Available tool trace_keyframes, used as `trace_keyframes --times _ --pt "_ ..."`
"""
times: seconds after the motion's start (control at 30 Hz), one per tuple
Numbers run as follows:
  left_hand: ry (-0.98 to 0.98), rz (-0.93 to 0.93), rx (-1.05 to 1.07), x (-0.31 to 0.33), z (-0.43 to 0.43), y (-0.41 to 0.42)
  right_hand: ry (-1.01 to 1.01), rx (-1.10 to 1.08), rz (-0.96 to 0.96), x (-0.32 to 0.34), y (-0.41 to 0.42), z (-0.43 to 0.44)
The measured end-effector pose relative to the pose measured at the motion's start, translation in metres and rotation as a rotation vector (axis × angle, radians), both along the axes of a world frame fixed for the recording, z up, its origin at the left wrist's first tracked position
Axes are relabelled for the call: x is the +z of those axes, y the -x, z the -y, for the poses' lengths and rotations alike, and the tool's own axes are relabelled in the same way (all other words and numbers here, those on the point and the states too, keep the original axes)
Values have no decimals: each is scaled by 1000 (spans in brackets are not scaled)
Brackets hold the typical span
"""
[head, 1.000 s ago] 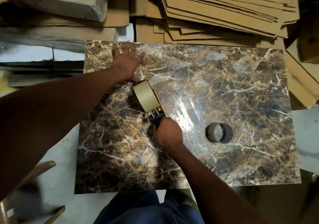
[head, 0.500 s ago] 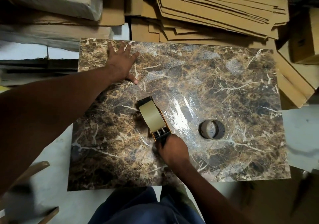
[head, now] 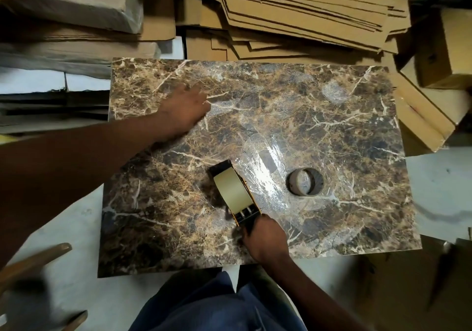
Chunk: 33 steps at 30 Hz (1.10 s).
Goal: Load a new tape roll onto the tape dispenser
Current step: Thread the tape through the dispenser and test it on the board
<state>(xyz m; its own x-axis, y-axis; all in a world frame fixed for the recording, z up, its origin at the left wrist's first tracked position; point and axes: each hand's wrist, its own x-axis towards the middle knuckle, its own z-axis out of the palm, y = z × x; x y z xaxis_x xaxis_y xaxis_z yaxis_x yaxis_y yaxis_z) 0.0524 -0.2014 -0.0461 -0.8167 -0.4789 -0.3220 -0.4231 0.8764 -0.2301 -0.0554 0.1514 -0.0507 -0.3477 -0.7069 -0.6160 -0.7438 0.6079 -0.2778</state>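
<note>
A black and orange tape dispenser (head: 245,212) rests on the brown marble slab (head: 332,116), carrying a full beige tape roll (head: 231,190). My right hand (head: 264,240) grips the dispenser's handle at its near end. My left hand (head: 186,107) is blurred over the slab's far left part, fingers spread, holding nothing. An empty brown cardboard tape core (head: 305,181) lies on the slab to the right of the dispenser.
Flattened cardboard sheets (head: 306,11) are stacked behind the slab. Cardboard boxes (head: 444,49) stand at the right. Wrapped bundles (head: 76,11) lie at the back left. A wooden chair part (head: 33,261) shows at the lower left. My blue-clad knees (head: 217,302) are below the slab's near edge.
My right hand has pulled the dispenser toward me along the slab, away from my left hand. My left hand has shifted right over the slab and is now blurred.
</note>
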Motion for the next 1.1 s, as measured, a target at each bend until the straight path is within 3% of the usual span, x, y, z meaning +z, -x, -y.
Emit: trace_keyframes --times 0.1,0.27,0.33,0.47,0.7,0.87,1.1 --pt "-51 34 53 -5 -25 -7 6 9 -15 2 -1 1" --pt "-181 -92 402 -10 -61 -11 18 15 -35 -2 -3 1" --pt "-222 -63 471 -15 -77 -11 19 21 -34 -3 -3 0" --pt "-134 63 517 -25 -101 -13 22 8 -32 1 -1 0" --pt "-198 13 591 -24 -104 -12 -51 23 -9 10 1 -11" --pt "-224 -10 586 -27 -105 -14 -22 94 -93 12 1 -13" --pt "-238 -36 606 -37 -104 -13 -78 75 -36 26 5 3"
